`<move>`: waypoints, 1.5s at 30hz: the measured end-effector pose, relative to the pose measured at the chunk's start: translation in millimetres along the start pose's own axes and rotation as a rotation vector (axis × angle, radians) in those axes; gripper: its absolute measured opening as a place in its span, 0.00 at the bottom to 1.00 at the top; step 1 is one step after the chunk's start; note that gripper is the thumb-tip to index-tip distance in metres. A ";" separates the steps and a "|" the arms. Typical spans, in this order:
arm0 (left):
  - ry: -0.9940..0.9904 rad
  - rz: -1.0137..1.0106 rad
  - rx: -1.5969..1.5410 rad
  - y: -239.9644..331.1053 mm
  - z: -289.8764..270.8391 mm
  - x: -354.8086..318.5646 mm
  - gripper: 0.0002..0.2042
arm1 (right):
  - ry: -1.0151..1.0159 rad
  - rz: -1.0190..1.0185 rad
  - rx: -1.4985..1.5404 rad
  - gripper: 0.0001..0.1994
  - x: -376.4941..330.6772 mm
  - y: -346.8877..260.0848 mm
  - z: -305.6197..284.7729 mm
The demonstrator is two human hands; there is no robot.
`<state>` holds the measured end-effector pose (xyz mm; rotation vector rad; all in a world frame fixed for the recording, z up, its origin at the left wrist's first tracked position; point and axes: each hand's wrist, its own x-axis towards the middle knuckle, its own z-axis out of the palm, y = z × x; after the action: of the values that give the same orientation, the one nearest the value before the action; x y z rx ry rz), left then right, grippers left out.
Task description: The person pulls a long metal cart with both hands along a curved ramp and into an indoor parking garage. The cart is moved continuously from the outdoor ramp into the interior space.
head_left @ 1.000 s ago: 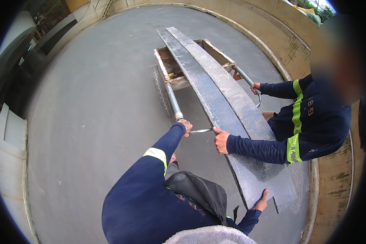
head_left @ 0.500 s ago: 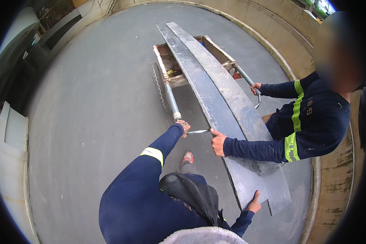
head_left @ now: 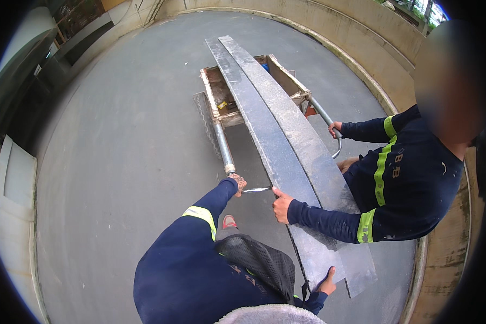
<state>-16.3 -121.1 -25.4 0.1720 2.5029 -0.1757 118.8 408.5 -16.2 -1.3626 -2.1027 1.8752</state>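
**Two boards point(head_left: 285, 143) rest over a cart point(head_left: 208, 93), with four hands on the load and handles**

Much is covered. The boards hide the middle of the cart's box, and the cart's underside and wheels cannot be made out. The person's right hand point(head_left: 327, 281) has the near end of the left board point(head_left: 271, 143): its thumb lies on top, the fingers are out of sight below, and how tightly they press I cannot tell. The left hand point(head_left: 237, 184) is wrapped around the end of the left handle point(head_left: 223, 146), its palm hidden. A thin shiny bar point(head_left: 257, 190) runs from beside it toward the boards, where its far end is lost. Whether the boards' long edges meet or overlap is unclear. A mesh bag point(head_left: 256, 259) covers part of the person's legs, and one shoe point(head_left: 229, 222) shows. The co-worker point(head_left: 405, 173) is blurred at the head.

Counted: two long grey boards, lying lengthwise side by side across the box, their near ends jutting past it toward the person, the right board point(head_left: 299, 143) reaching slightly nearer; one cart; two handles, one on each side; two people. One co-worker's hand point(head_left: 281, 206) holds the left board's outer edge, thumb above; the other hand point(head_left: 335, 128) is closed around the right handle point(head_left: 321, 110). Inside the box are one small yellow thing point(head_left: 222, 105) and one blue thing point(head_left: 265, 67), both too small to identify.
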 end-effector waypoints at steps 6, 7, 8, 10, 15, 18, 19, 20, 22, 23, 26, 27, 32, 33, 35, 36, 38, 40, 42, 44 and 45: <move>-0.072 -0.034 -0.015 -8.9 12.5 -1.4 0.15 | 0.028 0.045 -0.052 0.32 -21.2 -4.4 14.7; 0.086 0.004 -0.065 -9.6 31.1 0.1 0.13 | 0.026 0.075 -0.062 0.33 -20.4 -2.6 15.9; 0.070 -0.008 -0.027 -11.1 40.1 2.6 0.13 | 0.030 0.060 -0.060 0.32 -15.8 10.5 16.7; 0.023 -0.024 0.049 -5.0 40.6 0.1 0.11 | 0.044 0.041 -0.065 0.32 -10.0 38.0 14.2; 0.106 -0.025 0.053 -11.3 63.2 23.5 0.11 | 0.030 0.032 0.002 0.31 5.6 54.2 15.8; 0.065 -0.066 0.038 9.3 54.0 19.1 0.13 | -0.012 0.028 -0.008 0.31 0.1 33.7 12.5; 0.059 -0.073 0.020 12.5 61.7 18.8 0.14 | -0.037 0.029 -0.019 0.32 -3.2 28.3 9.7; 0.053 -0.081 0.002 15.6 69.4 16.4 0.14 | -0.017 0.022 -0.079 0.32 2.4 37.8 7.9; 0.000 -0.105 0.031 21.0 70.4 11.1 0.13 | 0.047 -0.003 -0.175 0.33 8.3 49.2 10.2; -0.028 -0.118 0.048 23.5 70.2 8.2 0.12 | 0.036 -0.002 -0.205 0.34 6.7 55.5 8.0; -0.038 -0.123 0.037 26.2 70.8 0.2 0.14 | 0.028 -0.020 -0.185 0.35 6.6 53.7 8.3; 0.012 -0.100 0.019 23.4 76.2 -1.9 0.12 | 0.001 -0.026 -0.144 0.36 9.0 55.7 6.0; 0.051 -0.083 0.037 15.1 75.5 11.9 0.12 | -0.055 -0.029 -0.015 0.37 -4.5 51.3 8.5; 0.043 -0.077 0.029 8.1 76.2 15.2 0.12 | -0.013 -0.014 -0.096 0.36 -12.7 58.5 11.6; 0.020 -0.085 0.011 -5.5 76.6 19.5 0.14 | -0.029 -0.036 -0.075 0.35 1.1 77.9 16.5; 0.043 -0.099 0.027 -0.2 89.3 22.6 0.14 | -0.024 -0.045 -0.059 0.35 12.7 87.8 15.9; 0.082 -0.143 0.051 9.9 125.2 15.2 0.15 | -0.027 -0.043 -0.066 0.35 24.6 96.3 4.8; 0.029 -0.106 0.027 24.9 119.1 12.6 0.16 | -0.018 -0.022 -0.097 0.34 21.9 97.5 -8.5; 0.024 -0.097 0.071 40.1 110.9 13.5 0.16 | 0.004 0.003 -0.100 0.35 25.1 93.4 -19.7; 0.103 -0.084 0.062 55.2 99.7 10.4 0.13 | 0.078 -0.054 -0.108 0.39 31.7 94.5 -24.2; 0.140 -0.113 0.065 53.9 108.9 11.2 0.12 | 0.007 -0.055 -0.036 0.38 27.9 85.6 -23.6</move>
<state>46.2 -85.3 -123.9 0.0710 2.6493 -0.3012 163.5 435.6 -93.2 -1.3016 -2.1572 1.8185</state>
